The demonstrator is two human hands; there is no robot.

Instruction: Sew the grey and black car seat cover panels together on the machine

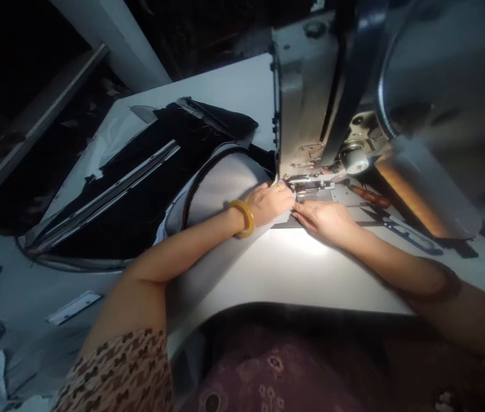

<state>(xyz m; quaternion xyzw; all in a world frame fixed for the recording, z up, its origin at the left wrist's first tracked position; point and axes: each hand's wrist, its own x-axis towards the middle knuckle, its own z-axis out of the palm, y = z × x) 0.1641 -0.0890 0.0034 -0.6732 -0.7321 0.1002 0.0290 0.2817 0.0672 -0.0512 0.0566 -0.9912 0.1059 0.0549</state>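
Light grey mesh fabric (pixel 229 174) with a dark piped edge curves across the sewing table, up to the presser foot (pixel 305 186) of a sewing machine (pixel 305 103). On the fabric lies my left hand (pixel 270 203), fingers curled over its edge just left of the foot; a yellow bangle (pixel 246 220) circles that wrist. My right hand (pixel 326 220) comes in from the right, its fingertips pinched at the fabric's edge close to the left fingers. What sits between the fingertips is partly hidden. The lamp lights this spot brightly.
Dark fabric with a long zipper-like strip (pixel 114 191) is spread on the left. Right of the needle area lie a wooden-handled tool (pixel 369 196) and blue-handled snips (pixel 414 236). A lamp (pixel 431 189) hangs low there. A white strip (pixel 74 307) lies at lower left.
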